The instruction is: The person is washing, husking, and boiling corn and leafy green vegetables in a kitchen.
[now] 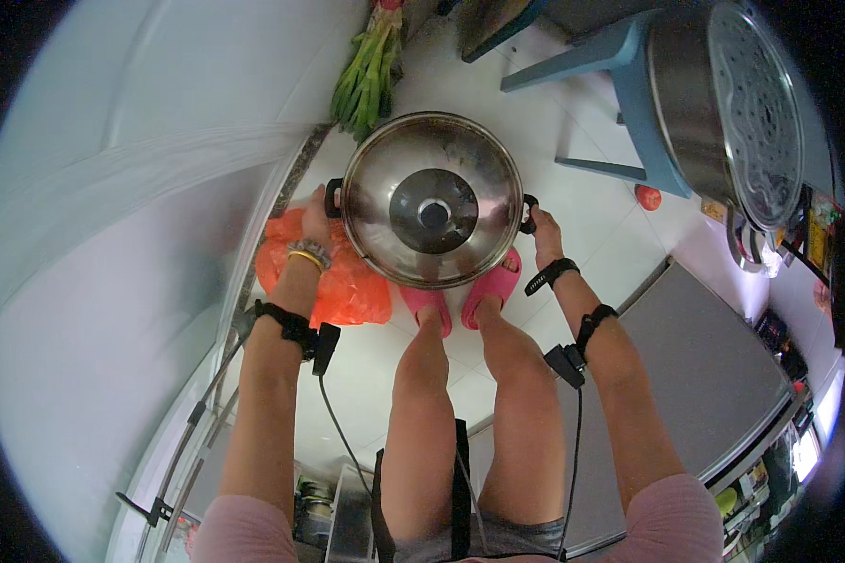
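A wide metal pot with a domed metal lid (433, 260) is held level in front of me, above the floor and my pink slippers. The lid has a dark round centre and a knob (434, 212). My left hand (317, 219) grips the black side handle (333, 198) on the left. On the opposite side, my right hand (547, 233) is closed around the other black handle (529, 213). The pot's lower body is hidden beneath the lid.
An orange plastic bag (355, 285) lies by the left wall, with green onions (370, 77) beyond the pot. A blue stool (630, 105) bearing a steel steamer pot (690, 112) stands right. A grey cabinet (697, 366) flanks my right side.
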The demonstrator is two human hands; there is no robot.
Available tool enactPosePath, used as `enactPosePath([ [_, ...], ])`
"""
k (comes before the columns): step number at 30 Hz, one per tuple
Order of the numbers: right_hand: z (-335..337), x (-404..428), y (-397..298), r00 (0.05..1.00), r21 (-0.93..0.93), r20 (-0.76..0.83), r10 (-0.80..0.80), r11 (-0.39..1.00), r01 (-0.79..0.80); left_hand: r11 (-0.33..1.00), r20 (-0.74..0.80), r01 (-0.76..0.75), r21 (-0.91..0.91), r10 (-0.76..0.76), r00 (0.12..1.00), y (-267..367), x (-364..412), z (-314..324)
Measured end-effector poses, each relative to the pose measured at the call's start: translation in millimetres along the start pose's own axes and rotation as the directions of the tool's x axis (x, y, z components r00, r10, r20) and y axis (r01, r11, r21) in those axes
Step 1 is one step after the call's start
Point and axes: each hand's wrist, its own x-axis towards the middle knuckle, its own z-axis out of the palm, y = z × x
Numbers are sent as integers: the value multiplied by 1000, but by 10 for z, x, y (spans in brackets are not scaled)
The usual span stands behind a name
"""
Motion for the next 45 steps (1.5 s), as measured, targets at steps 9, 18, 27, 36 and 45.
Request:
enactPosePath([
  [9, 155, 239, 8, 1000, 28, -8, 27, 999, -27, 988, -46, 136, 79, -133, 990, 107, 113, 60],
  [18, 229, 270, -25, 998, 11, 52, -25, 1000, 25, 993, -68, 7, 120, 1, 998, 59, 176, 71],
  [27, 79, -671, -418, 991, -308, 128, -45, 948, 83, 819, 4, -135, 557, 160, 987, 299, -443, -130],
  [36, -913, -3708, -1596, 986, -18, 130, -101, 994, 104, 443, 449, -571, 692, 355, 820, 1775, -3668, 46],
  [45, -1664, -6749, -922, 850, 415, -507, -144, 823, 387, -119, 926, -922, 369, 130, 354, 1903, -5919, 363],
])
